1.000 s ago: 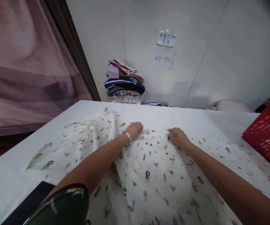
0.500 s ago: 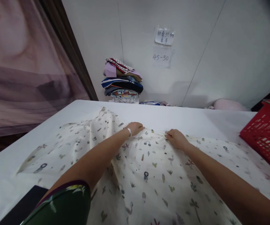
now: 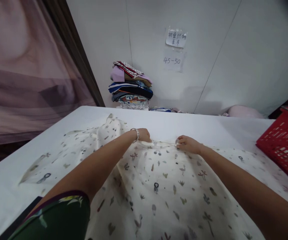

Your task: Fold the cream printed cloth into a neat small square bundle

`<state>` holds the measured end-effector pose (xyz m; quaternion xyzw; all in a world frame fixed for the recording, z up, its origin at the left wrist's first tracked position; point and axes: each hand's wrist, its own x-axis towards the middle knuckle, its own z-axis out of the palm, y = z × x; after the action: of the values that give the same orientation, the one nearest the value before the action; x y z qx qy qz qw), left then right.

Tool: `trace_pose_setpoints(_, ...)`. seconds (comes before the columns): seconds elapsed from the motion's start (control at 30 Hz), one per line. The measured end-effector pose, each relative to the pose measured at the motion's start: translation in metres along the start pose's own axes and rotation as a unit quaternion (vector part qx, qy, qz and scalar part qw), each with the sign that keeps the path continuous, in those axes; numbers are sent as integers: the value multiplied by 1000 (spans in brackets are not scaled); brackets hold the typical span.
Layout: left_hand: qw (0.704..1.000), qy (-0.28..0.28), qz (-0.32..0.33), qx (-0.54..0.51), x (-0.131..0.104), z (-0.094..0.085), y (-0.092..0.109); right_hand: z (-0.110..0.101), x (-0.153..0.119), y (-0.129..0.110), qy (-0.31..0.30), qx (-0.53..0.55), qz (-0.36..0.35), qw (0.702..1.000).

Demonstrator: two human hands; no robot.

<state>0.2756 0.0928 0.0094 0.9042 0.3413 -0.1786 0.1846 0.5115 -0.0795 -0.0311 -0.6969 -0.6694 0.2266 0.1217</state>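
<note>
A cream cloth (image 3: 164, 186) printed with small plants and animals spreads over the white table (image 3: 184, 128), bunched up on its left side. My left hand (image 3: 143, 134), with a bracelet at the wrist, has its fingers closed on the far edge of the cloth. To its right, my right hand (image 3: 187, 144) pinches the same edge between thumb and fingers. The edge runs nearly straight between both hands.
A red basket (image 3: 284, 140) stands at the right. Behind the table's far edge is a stack of folded fabrics (image 3: 131, 86). A pink curtain (image 3: 29, 80) hangs on the left, and a dark flat object lies near my left elbow.
My left hand has turned its knuckles up and shifted slightly left; my right hand has flattened. The cloth edge between them looks lifted and tauter.
</note>
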Motion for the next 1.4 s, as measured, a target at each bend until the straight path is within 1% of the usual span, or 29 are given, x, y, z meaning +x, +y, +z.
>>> trace_pose_setpoints(0.1,1000,-15,-9,0,-7,-1,7,-6,-3,-4,7,-11,24,1000)
trace_pose_setpoints(0.13,1000,-17,-10,-3,-9,-1,8,-8,-5,-6,17,-7,18,1000)
trace_pose_setpoints(0.27,1000,-6,8,-30,-18,0,7,-17,-20,-15,74,29,-48,996)
trace_pose_setpoints(0.33,999,1,23,-45,-21,2,7,-19,-29,-19,102,33,-54,993)
trace_pose_setpoints(0.53,989,8,71,-132,-23,10,9,-18,-52,-26,169,-18,-51,984)
trace_pose_setpoints(0.6,989,11,65,-129,-23,8,9,-16,-56,-25,179,-30,-45,982)
trace_pose_setpoints(0.67,992,39,47,-111,-22,1,9,-15,-57,-22,172,-23,-41,984)
trace_pose_setpoints(0.73,992,94,30,-79,-19,-7,8,-14,-53,-18,165,1,-35,986)
trace_pose_setpoints(0.8,989,142,19,-46,-12,-14,7,-14,-43,-13,163,23,-20,986)
trace_pose_setpoints(0.87,985,168,10,-24,-2,-16,6,-12,-30,-8,167,33,16,985)
trace_pose_setpoints(0.93,985,173,-2,-13,12,-12,6,-10,-14,-1,161,31,69,984)
trace_pose_setpoints(1.0,985,170,-13,-2,25,-5,6,-8,1,6,140,21,120,983)
trace_pose_setpoints(1.07,986,168,-23,4,37,2,7,-6,14,13,122,9,149,981)
trace_pose_setpoints(1.13,984,174,-36,1,47,8,7,-4,25,20,122,1,159,980)
trace_pose_setpoints(1.23,981,183,-59,-13,56,12,5,-1,35,28,119,2,155,981)
trace_pose_setpoints(1.3,979,188,-72,-23,59,14,1,2,37,31,112,6,154,982)
trace_pose_setpoints(1.4,977,196,-82,-33,62,18,-5,3,33,32,108,19,141,984)
